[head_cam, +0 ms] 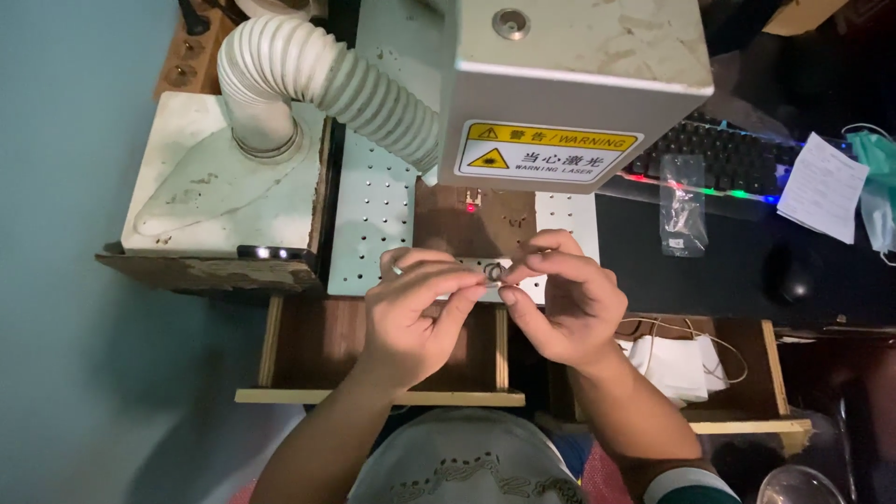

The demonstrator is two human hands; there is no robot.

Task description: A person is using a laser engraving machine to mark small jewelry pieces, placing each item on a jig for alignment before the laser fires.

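Holding a small dark ring [493, 272] between both sets of fingers is the work at this moment, and doing it well looks to be a matter of a light, steady pinch. Starting at the left edge of the tabletop, a pale housing [201, 187] carries a ribbed white hose [327, 79] that bends up and to the right toward the grey laser head [574, 75] with its yellow warning label. Beside the housing lies a pale perforated plate [373, 210], and on the brown board [476, 219] next to it a red dot [470, 207] glows under the head. Just in front of that board, the left hand [415, 313] has its thumb and forefinger pressed together on the left side of the ring, while the right hand [569, 303] pinches the ring's right side with its fingertips, the other fingers curled in. The ring is in the air over the near edge of the plate, touching only the fingers. I judge it easy to drop, so the hands should stay close together and low over the plate. Farther right lie a keyboard [719, 154], a clear plastic bag [683, 205], a dark mouse [789, 273] and, at the right edge, a white paper slip [823, 187]; open drawers [373, 397] sit below
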